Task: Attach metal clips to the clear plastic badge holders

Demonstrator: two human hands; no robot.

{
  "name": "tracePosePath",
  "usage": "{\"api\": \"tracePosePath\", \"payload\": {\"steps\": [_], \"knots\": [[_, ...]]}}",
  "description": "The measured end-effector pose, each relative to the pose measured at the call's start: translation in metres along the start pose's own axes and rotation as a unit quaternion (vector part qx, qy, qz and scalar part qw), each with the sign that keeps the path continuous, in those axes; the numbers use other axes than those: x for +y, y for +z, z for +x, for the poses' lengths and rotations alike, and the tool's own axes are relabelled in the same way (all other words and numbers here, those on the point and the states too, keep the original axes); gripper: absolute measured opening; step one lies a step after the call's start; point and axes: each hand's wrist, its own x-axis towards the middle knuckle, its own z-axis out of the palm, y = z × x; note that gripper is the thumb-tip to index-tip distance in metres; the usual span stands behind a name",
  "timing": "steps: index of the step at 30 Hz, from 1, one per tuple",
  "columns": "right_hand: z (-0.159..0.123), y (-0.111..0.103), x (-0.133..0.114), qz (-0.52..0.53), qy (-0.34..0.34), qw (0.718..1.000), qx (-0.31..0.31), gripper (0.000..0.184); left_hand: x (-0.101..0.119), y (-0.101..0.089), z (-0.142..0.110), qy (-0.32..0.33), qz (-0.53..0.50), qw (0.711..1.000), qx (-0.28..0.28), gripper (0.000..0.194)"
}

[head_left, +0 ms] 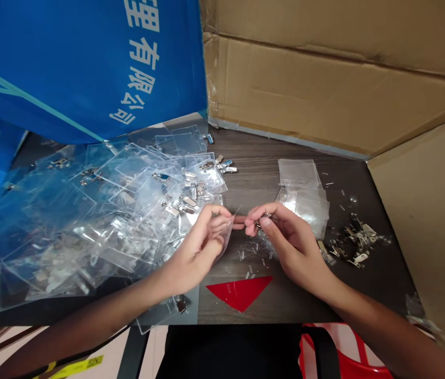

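Fingers on the left hand (193, 258) are curled nearly closed round a clear plastic sleeve (229, 234), thumb on the near side of it. The right hand (295, 245) has its fingers pinched almost together on a small metal clip (264, 218), mostly hidden, so I can't tell which end they've got. Both sets of fingertips are close, can't say if they touch. Big messy heap of sleeves with clips (100, 210) left of the fingers, flat stack of plain sleeves (308, 208) just beyond and right of the right fingers, loose clips (360, 242) further right. A red triangle (240, 292) and tiny clear strips (248, 273) lie on the surface (256, 152) on the near side of the fingers. Handling-wise, I'd guess the sleeve is super light, bendy and a bit slick, easy to crease or scratch, so hold it lightly by an edge. The clip's probably stiff and tough but fiddly, so I'd pinch its flat metal sides and mind it doesn't twist.
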Motion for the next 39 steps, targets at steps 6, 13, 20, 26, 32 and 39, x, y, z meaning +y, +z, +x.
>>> {"api": "tracePosePath", "payload": {"steps": [6,13,20,26,32,39], "knots": [[0.007,-0.003,0.003,0.046,0.078,0.996,-0.008,0.012,-0.004,-0.001,0.001,-0.001,0.012,1.000,0.010,0.028],[0.007,-0.004,0.000,0.076,0.125,0.988,-0.052,0.018,0.000,0.000,0.004,-0.029,-0.020,0.999,-0.024,0.024],[0.003,-0.001,-0.006,-0.082,0.092,0.992,-0.042,0.040,-0.002,0.000,0.005,-0.029,-0.047,0.998,0.024,0.037],[0.000,0.000,-0.010,-0.108,0.096,0.987,-0.070,0.039,-0.003,0.001,0.008,-0.030,-0.070,0.995,0.067,0.043],[-0.003,0.001,-0.009,-0.150,0.045,0.983,-0.098,0.031,-0.003,0.001,0.009,-0.022,-0.069,0.995,0.069,0.039],[-0.004,0.004,-0.006,-0.230,-0.047,0.968,-0.083,0.031,-0.005,0.002,0.009,-0.016,-0.053,0.996,0.068,0.035]]}}
